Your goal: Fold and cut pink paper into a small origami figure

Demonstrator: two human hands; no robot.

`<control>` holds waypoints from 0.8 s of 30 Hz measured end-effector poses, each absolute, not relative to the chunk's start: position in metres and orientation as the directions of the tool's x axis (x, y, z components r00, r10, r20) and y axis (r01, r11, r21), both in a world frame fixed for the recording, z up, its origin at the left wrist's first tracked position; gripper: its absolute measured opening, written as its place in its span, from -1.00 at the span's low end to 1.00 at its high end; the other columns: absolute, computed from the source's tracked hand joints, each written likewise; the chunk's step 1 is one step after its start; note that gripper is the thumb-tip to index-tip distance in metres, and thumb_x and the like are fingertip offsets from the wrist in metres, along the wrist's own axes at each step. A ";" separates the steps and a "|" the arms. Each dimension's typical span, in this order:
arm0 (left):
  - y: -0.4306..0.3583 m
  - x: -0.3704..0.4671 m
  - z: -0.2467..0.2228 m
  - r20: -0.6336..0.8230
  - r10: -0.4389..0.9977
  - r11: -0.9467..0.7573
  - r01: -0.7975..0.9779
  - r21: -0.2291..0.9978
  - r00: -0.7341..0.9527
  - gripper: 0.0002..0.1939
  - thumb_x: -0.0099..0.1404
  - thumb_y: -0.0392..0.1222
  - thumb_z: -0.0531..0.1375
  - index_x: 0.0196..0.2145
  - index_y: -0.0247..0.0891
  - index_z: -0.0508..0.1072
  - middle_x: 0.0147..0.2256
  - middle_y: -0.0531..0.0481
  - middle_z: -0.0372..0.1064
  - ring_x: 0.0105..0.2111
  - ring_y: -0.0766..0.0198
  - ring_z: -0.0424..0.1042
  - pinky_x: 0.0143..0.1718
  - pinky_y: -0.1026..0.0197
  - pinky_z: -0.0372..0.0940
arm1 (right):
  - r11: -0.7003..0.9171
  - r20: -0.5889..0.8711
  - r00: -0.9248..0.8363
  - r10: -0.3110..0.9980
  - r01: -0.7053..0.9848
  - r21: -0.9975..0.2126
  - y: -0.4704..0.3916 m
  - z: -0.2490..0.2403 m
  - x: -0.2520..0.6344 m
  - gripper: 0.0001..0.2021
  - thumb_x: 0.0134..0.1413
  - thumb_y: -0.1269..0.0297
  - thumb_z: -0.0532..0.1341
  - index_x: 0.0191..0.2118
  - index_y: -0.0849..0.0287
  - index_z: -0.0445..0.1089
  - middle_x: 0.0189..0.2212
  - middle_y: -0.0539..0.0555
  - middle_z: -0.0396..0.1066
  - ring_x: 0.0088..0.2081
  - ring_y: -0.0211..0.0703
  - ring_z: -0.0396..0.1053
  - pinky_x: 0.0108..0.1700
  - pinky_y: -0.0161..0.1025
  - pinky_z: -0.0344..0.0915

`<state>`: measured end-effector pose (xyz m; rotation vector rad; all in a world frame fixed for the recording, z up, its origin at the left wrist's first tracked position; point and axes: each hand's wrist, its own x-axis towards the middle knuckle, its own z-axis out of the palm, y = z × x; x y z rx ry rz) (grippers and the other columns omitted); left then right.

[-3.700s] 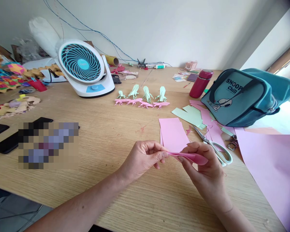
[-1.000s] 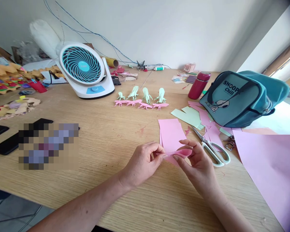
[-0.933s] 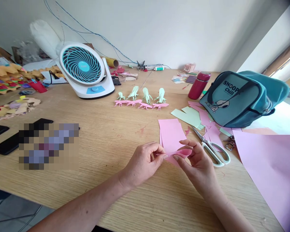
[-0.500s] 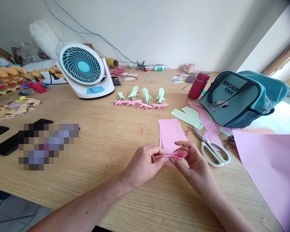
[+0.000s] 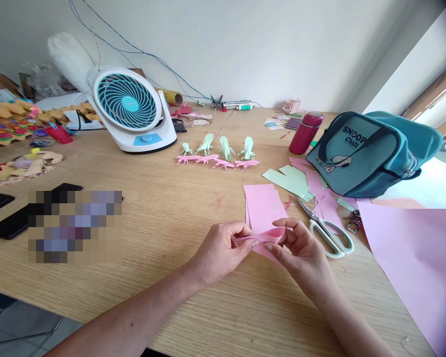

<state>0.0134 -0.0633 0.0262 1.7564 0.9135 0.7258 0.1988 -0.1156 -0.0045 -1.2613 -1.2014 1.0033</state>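
I have the pink paper (image 5: 271, 236) between my two hands, in front of me and above the table (image 5: 148, 233). My left hand (image 5: 223, 250) pinches its left end, thumb on the near side, fingers tucked behind. My right hand (image 5: 305, 252) has the other end in what looks a lighter grip: thumb against the near face, a finger arched at the far side. The paper's long axis runs across me from hand to hand, and its right end bows into a loop against my right fingers. Neither hand is nearer; both touch it. Just beyond lie the flat pink sheets (image 5: 265, 208); I cannot tell whether the paper touches them. The scissors (image 5: 329, 233) rest just beside my right hand, blades pointing away and leftward. Green figures (image 5: 225, 145) and pink figures (image 5: 223, 162) stand farther off.
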 end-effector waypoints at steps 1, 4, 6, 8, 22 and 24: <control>-0.063 0.013 0.026 0.056 0.838 -0.217 0.236 0.947 0.543 -0.74 0.30 -0.09 0.21 -0.45 -0.34 0.42 -0.48 0.07 0.33 -0.48 0.40 0.25 -0.47 0.37 0.12 | 0.080 0.092 0.135 0.987 0.090 -0.993 -0.116 -0.004 0.199 -0.59 0.03 0.12 0.39 -0.04 0.06 0.30 -0.46 -0.05 0.35 -0.46 -0.23 0.28 -0.41 -0.30 0.26; -0.064 0.014 0.023 0.037 0.823 -0.186 0.209 0.960 0.566 -0.73 0.30 -0.07 0.21 -0.40 -0.34 0.47 -0.45 0.04 0.38 -0.44 0.37 0.30 -0.42 0.35 0.16 | 0.089 0.103 0.103 0.989 0.127 -0.988 -0.115 -0.004 0.198 -0.66 0.05 0.14 0.37 -0.09 0.07 0.32 -0.44 -0.03 0.36 -0.44 -0.22 0.28 -0.38 -0.27 0.27; -0.063 0.014 0.022 0.017 0.822 -0.154 0.194 0.969 0.569 -0.73 0.30 -0.05 0.22 -0.38 -0.35 0.48 -0.44 0.02 0.39 -0.43 0.35 0.32 -0.40 0.33 0.18 | 0.119 0.129 0.060 0.990 0.144 -0.982 -0.115 -0.004 0.197 -0.72 0.08 0.15 0.35 -0.14 0.07 0.34 -0.38 0.00 0.38 -0.39 -0.20 0.30 -0.32 -0.24 0.30; -0.062 0.013 0.022 -0.008 0.831 -0.103 0.169 0.980 0.556 -0.72 0.30 -0.04 0.23 -0.38 -0.35 0.48 -0.43 0.01 0.39 -0.42 0.34 0.33 -0.39 0.33 0.18 | 0.145 0.151 0.030 0.988 0.151 -0.978 -0.114 -0.003 0.197 -0.76 0.10 0.14 0.33 -0.16 0.07 0.36 -0.34 0.03 0.40 -0.34 -0.17 0.32 -0.26 -0.21 0.32; -0.062 0.017 0.019 -0.050 0.845 0.006 0.083 0.996 0.532 -0.70 0.24 -0.01 0.30 -0.37 -0.36 0.52 -0.40 -0.03 0.46 -0.38 0.31 0.37 -0.34 0.29 0.23 | 0.080 0.080 0.042 0.996 0.000 -0.997 -0.112 -0.007 0.194 -0.70 0.03 -0.02 0.35 -0.41 0.12 0.43 -0.51 0.00 0.39 -0.44 -0.19 0.30 -0.39 -0.26 0.26; -0.062 0.017 0.019 -0.057 0.846 0.011 0.088 0.996 0.530 -0.69 0.24 0.01 0.30 -0.37 -0.35 0.52 -0.39 -0.04 0.47 -0.37 0.29 0.39 -0.32 0.28 0.25 | 0.089 0.088 0.061 0.994 -0.011 -0.996 -0.111 -0.005 0.193 -0.68 0.01 -0.04 0.36 -0.43 0.12 0.43 -0.52 0.00 0.39 -0.45 -0.20 0.29 -0.42 -0.27 0.25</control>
